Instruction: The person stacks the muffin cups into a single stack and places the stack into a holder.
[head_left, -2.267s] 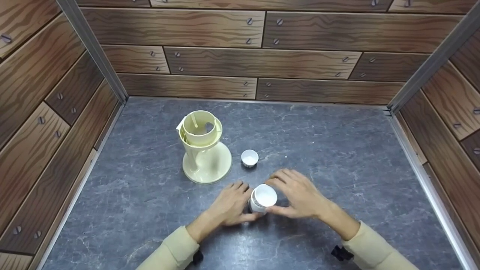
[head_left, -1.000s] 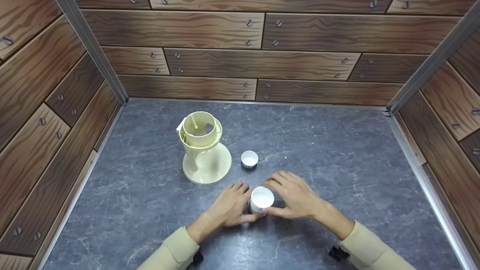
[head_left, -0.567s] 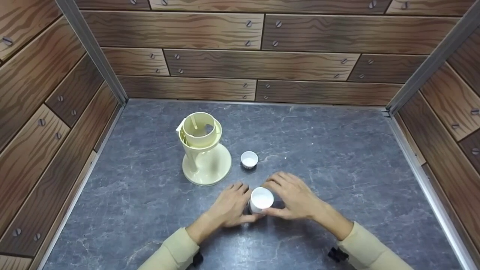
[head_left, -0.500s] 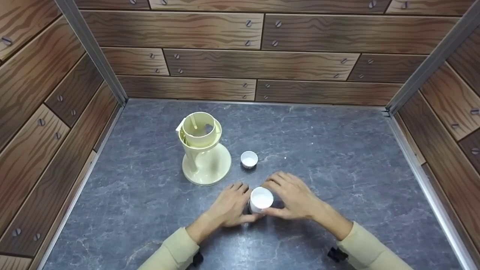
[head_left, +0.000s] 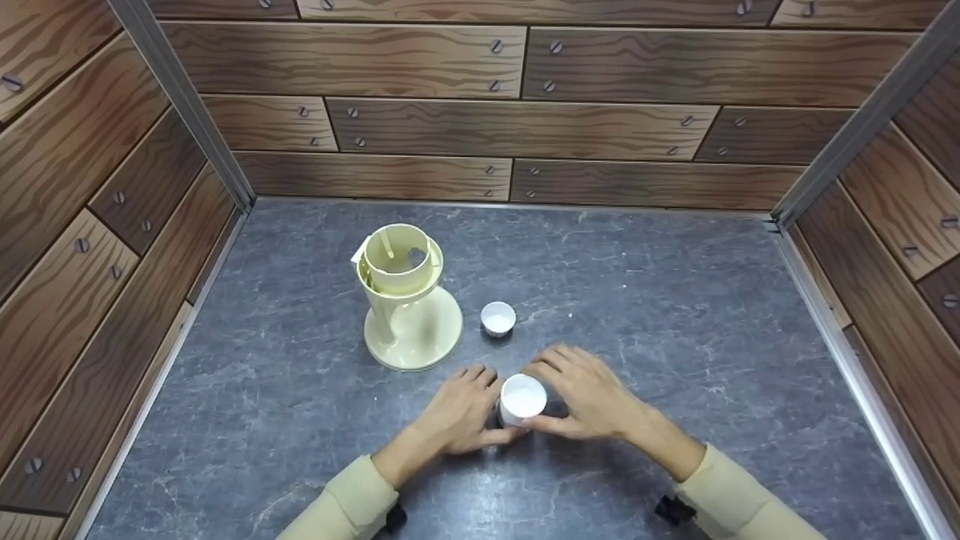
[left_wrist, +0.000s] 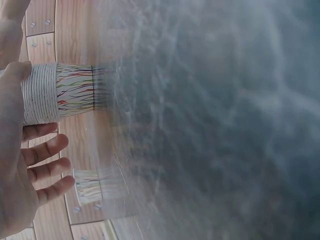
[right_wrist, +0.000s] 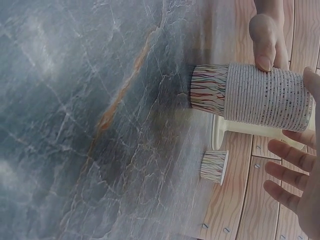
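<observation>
A stack of nested paper cups (head_left: 523, 399) stands upright on the table, mouth up, between both hands. The wrist views show its ridged rims (left_wrist: 40, 95) above a lowest cup patterned with coloured lines (right_wrist: 209, 89). My left hand (head_left: 457, 411) grips the stack from the left between thumb and index finger. From the right, my right hand (head_left: 589, 394) holds it near the top the same way, its other fingers (right_wrist: 285, 175) spread apart from the cups. A single paper cup (head_left: 498, 319) stands mouth up just behind the stack.
A cream plastic stand (head_left: 442, 322) with a round base and a tubular top holder (head_left: 401, 281) is left of the single cup. Wood-patterned walls (head_left: 510, 127) with metal edge strips enclose the marbled grey table (head_left: 675, 300) at the back and sides.
The right hand has shifted slightly left. The upper cups, which sat offset to the right, now line up with the rest of the stack. The left hand has stayed in place.
</observation>
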